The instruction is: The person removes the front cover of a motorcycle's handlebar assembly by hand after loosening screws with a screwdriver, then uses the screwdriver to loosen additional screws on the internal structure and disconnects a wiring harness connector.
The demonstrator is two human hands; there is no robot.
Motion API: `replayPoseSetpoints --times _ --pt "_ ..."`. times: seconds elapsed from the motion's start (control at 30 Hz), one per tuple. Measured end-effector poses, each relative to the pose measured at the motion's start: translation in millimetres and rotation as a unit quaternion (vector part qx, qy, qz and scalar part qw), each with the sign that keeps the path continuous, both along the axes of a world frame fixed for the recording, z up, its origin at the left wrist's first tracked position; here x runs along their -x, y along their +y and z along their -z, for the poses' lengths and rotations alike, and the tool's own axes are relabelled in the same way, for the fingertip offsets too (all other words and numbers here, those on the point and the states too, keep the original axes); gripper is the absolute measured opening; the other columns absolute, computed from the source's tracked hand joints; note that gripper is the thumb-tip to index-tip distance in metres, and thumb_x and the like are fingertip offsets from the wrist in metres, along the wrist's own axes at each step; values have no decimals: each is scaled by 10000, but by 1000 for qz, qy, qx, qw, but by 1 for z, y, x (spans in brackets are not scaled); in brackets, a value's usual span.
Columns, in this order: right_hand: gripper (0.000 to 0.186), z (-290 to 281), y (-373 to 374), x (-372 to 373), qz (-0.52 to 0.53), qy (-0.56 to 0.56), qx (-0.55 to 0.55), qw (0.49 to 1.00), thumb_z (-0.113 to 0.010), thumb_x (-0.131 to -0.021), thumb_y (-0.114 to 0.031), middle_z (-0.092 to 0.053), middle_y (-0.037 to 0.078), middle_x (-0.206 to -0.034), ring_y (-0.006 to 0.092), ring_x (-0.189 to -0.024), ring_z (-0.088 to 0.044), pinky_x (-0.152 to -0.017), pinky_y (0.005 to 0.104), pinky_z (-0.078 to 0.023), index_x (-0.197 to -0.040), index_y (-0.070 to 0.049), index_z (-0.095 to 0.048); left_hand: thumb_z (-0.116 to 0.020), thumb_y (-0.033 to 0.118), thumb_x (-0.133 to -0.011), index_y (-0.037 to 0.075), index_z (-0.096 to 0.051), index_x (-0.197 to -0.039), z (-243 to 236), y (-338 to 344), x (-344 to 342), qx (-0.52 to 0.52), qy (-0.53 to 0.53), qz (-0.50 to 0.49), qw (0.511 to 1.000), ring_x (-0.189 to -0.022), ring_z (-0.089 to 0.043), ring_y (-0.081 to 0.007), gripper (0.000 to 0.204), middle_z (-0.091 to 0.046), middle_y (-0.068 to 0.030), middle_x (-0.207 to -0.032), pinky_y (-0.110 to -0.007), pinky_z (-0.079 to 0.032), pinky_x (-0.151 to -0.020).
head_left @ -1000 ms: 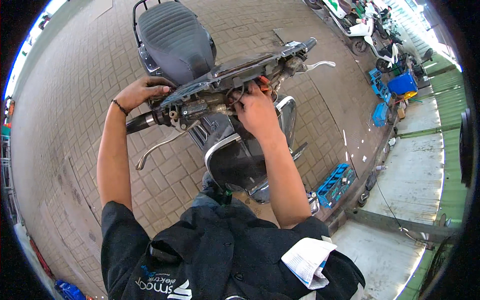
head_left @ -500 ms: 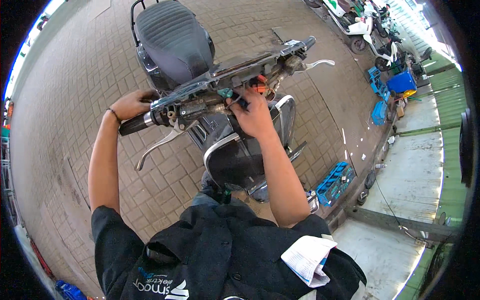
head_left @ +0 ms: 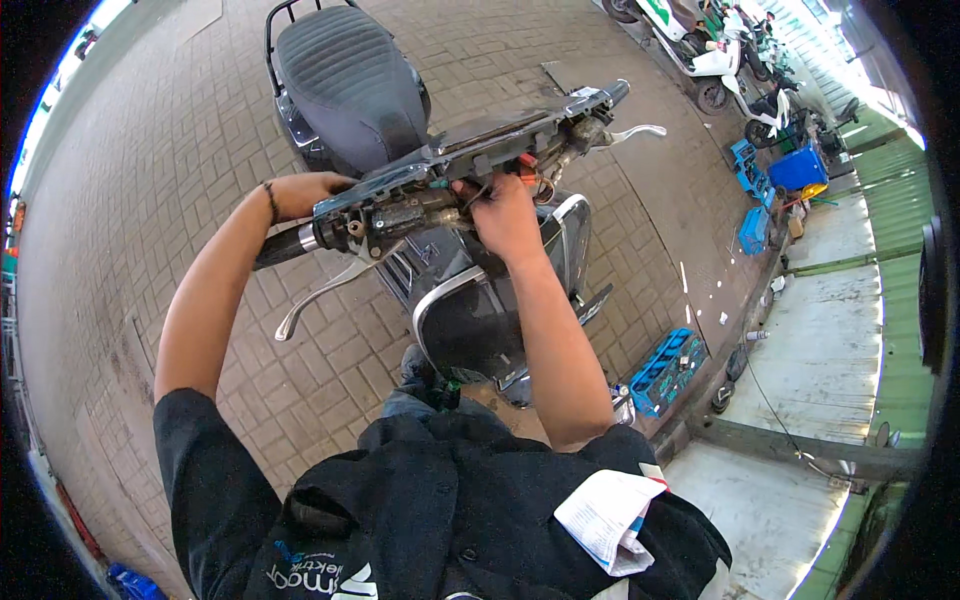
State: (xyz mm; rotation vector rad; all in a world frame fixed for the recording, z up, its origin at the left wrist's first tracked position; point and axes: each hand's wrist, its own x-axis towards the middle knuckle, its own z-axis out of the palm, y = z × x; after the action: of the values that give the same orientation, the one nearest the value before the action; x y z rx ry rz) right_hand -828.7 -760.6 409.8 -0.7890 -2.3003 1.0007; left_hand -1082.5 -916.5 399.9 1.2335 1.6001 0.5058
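An electric scooter's handlebar (head_left: 408, 218) stands before me with its wiring exposed below a dark, shiny cover (head_left: 490, 140). My left hand (head_left: 308, 194) reaches over the left grip (head_left: 283, 247) to the far side of the cover, its fingertips hidden there. Among the wires near the handlebar's middle, my right hand (head_left: 503, 218) has its fingers closed; what they pinch is mostly hidden. Orange connectors (head_left: 527, 172) sit just beyond those fingers. The left brake lever (head_left: 318, 298) points toward me, and the right brake lever (head_left: 638, 132) sticks out to the right.
The scooter's black front panel (head_left: 475, 325) is below the handlebar, its seat (head_left: 350, 80) beyond. To the right, a blue tool tray (head_left: 665, 372) lies on the paving, with blue boxes (head_left: 754, 228), a blue bin (head_left: 798, 168) and parked scooters (head_left: 715, 62) farther off along a metal wall.
My left hand has moved right and farther behind the cover, away from the grip's end. My right hand stays in the wiring; the teal connector by its fingers is now mostly hidden.
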Motion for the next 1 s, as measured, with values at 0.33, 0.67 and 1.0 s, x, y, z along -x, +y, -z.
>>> replayPoseSetpoints --times 0.33,0.67,1.0 --pt "206 5 2 -6 -54 6 -10 998 -624 -832 -181 -635 203 -924 364 -889 -597 -780 389 -449 -927 -2 -658 -628 276 -781 -28 -640 -1064 23 0 20 -6 98 36 994 -818 -590 -161 415 -679 -99 -916 -283 -463 -776" --pt "173 5 -1 -8 -78 37 -68 994 -617 -832 -145 -629 188 -935 364 -881 -591 -766 378 -458 -943 -14 -644 -609 307 -836 2 -615 -976 47 -108 80 -96 -269 -292 913 -708 -538 -132 336 -598 -31 -796 -265 -426 -666" --pt "186 -9 -33 -65 123 159 -143 969 -631 -777 -102 -585 174 -1037 347 -978 -564 -865 404 -438 -947 -27 -632 -489 272 -957 64 -528 -922 -24 -203 -36 -433 -105 -697 562 -577 -364 -68 215 -436 13 -717 -204 -282 -503"
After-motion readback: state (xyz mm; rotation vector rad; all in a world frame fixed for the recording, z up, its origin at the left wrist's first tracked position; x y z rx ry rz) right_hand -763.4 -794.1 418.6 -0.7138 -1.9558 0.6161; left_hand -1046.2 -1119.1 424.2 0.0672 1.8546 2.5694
